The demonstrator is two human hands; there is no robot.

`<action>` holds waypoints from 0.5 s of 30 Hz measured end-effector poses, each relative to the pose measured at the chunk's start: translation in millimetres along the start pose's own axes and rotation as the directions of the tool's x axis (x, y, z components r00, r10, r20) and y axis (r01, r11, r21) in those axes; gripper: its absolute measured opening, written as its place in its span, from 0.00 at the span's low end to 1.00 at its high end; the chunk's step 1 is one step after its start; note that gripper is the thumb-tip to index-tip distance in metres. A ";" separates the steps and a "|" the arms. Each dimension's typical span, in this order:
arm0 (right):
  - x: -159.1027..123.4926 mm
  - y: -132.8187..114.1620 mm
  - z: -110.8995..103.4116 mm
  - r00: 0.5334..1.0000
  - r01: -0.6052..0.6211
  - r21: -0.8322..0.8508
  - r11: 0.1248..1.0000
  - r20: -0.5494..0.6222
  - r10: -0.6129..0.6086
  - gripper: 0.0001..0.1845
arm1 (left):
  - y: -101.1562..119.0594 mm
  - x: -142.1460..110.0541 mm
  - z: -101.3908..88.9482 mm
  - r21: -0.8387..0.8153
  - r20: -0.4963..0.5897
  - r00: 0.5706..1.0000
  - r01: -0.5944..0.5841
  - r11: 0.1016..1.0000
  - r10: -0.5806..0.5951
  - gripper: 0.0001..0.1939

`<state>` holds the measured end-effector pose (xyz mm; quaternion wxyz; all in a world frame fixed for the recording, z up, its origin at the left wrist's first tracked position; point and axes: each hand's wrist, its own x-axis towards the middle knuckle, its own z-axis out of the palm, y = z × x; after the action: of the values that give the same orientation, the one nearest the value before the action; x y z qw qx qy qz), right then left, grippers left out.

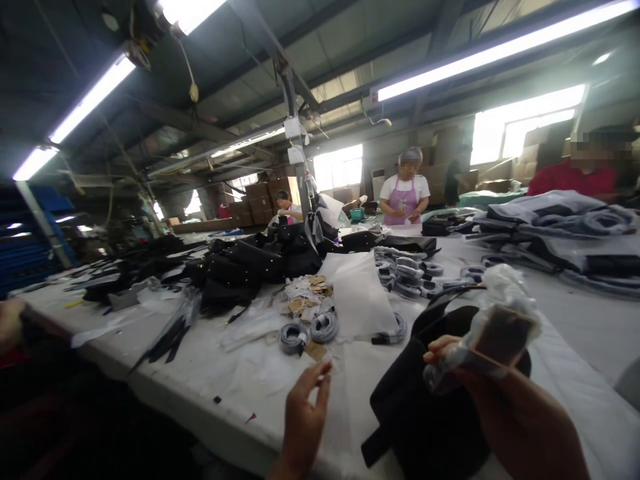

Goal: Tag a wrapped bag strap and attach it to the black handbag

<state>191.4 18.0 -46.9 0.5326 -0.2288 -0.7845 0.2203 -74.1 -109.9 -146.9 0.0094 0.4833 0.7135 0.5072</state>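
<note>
My right hand (pixel 525 413) grips a crumpled clear plastic bag (pixel 510 287) with a dark, flat, brown-edged piece showing through it. Below and behind this hand lies a black fabric item (pixel 420 413) with a strap end. My left hand (pixel 305 417) is raised over the table's near side, thumb and index finger pinched together; whatever is between them is too small to name. Just beyond those fingertips are a brown card tag (pixel 316 351) and two grey coiled cords (pixel 293 338). A pile of tags (pixel 307 293) lies farther back.
Black fabric pieces (pixel 245 267) are heaped across the white table (pixel 240 400). More grey coils (pixel 407 267) lie beside a white sheet (pixel 357 293). Stacked bagged goods (pixel 560 227) fill the right side. A co-worker in a purple apron (pixel 405 200) stands opposite; other people are nearby.
</note>
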 end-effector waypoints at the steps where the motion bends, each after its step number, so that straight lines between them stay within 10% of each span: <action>1: 5.7 1.9 2.4 0.999 0.027 0.046 0.999 0.030 -0.029 0.10 | -18.5 8.4 -14.1 0.066 -0.041 0.998 0.060 0.996 -0.057 0.18; 7: 13.7 0.7 11.3 0.944 -0.109 0.247 0.963 0.328 0.022 0.14 | -99.1 47.3 -75.9 0.436 -0.151 0.935 0.355 0.827 -0.322 0.17; 15: -5.9 14.2 -2.5 0.945 -0.247 0.166 0.955 0.258 0.200 0.16 | -123.4 68.7 -85.1 0.500 -0.093 0.867 0.466 0.730 -0.490 0.19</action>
<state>197.4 26.0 -58.7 0.4260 -0.2351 -0.7860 0.3814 -237.5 -124.9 -163.2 0.0283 0.2801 0.9206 0.2706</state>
